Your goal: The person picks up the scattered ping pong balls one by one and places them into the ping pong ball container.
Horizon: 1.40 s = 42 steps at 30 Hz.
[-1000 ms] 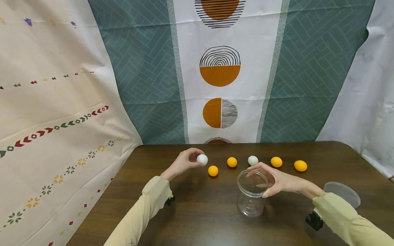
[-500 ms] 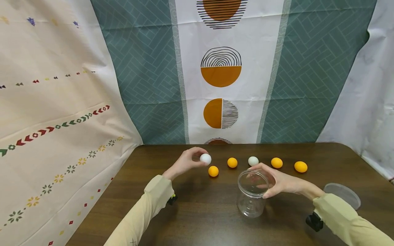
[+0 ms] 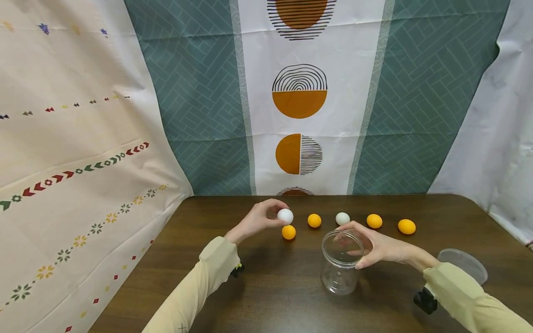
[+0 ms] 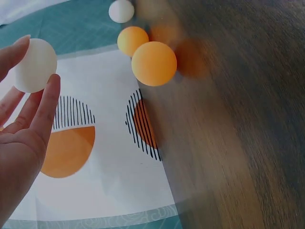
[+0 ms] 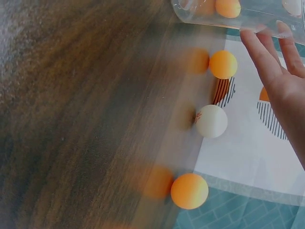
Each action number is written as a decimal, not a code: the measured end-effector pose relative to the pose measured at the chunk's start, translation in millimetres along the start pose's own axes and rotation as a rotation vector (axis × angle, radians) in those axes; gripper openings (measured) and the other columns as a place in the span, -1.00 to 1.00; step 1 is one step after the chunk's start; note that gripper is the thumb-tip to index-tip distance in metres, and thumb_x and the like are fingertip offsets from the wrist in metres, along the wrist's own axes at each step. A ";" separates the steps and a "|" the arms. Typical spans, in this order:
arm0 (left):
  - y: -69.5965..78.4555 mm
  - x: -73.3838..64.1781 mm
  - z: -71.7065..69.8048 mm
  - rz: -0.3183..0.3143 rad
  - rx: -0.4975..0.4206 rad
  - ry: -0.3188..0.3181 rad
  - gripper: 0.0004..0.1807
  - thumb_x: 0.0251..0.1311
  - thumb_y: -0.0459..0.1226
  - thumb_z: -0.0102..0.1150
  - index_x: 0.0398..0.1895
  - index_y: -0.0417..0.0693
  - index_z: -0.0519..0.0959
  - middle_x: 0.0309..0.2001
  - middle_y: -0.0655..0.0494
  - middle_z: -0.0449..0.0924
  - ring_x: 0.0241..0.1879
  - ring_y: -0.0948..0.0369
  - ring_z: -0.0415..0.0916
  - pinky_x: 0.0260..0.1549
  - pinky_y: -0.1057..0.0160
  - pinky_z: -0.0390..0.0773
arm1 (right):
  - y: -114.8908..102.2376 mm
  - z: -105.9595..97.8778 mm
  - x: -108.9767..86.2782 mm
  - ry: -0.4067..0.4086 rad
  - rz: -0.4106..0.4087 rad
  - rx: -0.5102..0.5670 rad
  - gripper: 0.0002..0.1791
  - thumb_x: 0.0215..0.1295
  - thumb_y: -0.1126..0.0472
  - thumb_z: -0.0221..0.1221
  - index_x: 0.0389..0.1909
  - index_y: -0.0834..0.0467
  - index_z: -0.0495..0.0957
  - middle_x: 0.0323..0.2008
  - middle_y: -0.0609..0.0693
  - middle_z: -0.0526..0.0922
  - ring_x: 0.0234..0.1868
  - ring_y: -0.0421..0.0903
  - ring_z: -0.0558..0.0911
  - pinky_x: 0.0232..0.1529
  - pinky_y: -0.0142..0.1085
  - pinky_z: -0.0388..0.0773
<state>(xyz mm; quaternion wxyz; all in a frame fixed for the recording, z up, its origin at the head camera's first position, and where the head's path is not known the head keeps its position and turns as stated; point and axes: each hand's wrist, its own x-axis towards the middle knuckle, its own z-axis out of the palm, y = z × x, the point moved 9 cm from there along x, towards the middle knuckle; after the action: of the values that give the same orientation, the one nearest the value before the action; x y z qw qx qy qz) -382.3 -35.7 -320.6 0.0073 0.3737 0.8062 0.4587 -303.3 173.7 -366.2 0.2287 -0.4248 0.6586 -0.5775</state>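
Note:
Pinched between thumb and fingertips of my left hand [image 3: 260, 217] is a white ping-pong ball [image 3: 285, 216], held above the table. In the left wrist view this ball [image 4: 36, 66] shows between the fingertips, apart from the others. Just below it in the head view sits an orange ping-pong ball [image 3: 288, 232]. My right hand [image 3: 381, 245] grips the rim of a clear plastic jar [image 3: 339, 280], which stands upright with its mouth uncovered. The right wrist view shows the fingers against the jar's [image 5: 209, 18] side, with balls visible through the plastic.
Along the back of the dark wooden table [image 3: 275, 296] lie an orange ball [image 3: 314, 220], a white ball [image 3: 343, 218] and two more orange balls, one behind the right hand [image 3: 374, 221] and one further right [image 3: 406, 226]. A translucent lid [image 3: 468, 264] lies beyond the right forearm.
My left hand has moved a little to the right with the white ball, which now partly overlaps the nearest orange ball. The right hand and the jar stay in place.

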 end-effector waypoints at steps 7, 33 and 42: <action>6.2 1.0 3.4 0.026 0.029 -0.010 -0.64 -0.01 -0.31 0.33 -0.10 -0.08 0.51 -0.17 0.19 0.49 -0.17 0.24 0.42 -0.16 0.18 0.42 | -0.8 0.3 0.7 -0.006 -0.006 0.003 -0.20 0.06 0.43 0.21 0.25 0.25 -0.04 0.19 0.28 0.11 0.16 0.40 0.10 0.04 0.13 0.19; 43.0 -2.9 12.3 0.027 -0.100 -0.054 -0.61 -0.02 -0.45 0.29 -0.07 -0.31 0.47 -0.13 -0.08 0.48 -0.14 0.02 0.41 -0.17 0.11 0.45 | -1.3 -0.3 1.2 0.002 -0.018 0.006 -0.21 0.03 0.44 0.21 0.24 0.25 -0.01 0.15 0.42 0.09 0.14 0.39 0.13 0.05 0.02 0.25; 68.7 -5.9 20.2 0.068 -0.156 -0.089 -0.63 -0.03 -0.50 0.27 -0.10 -0.34 0.47 -0.13 -0.14 0.48 -0.13 0.03 0.43 -0.20 0.21 0.48 | 4.1 -1.7 0.5 0.026 0.013 -0.001 -0.19 0.01 0.45 0.22 0.25 0.22 0.00 0.16 0.42 0.08 0.16 0.40 0.12 0.06 -0.03 0.26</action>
<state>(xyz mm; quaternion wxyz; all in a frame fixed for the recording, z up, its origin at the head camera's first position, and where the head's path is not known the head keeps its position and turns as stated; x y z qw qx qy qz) -330.0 -3.9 -283.1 0.0566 0.4190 0.7538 0.5029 -306.1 174.2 -369.6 0.2236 -0.4130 0.6645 -0.5813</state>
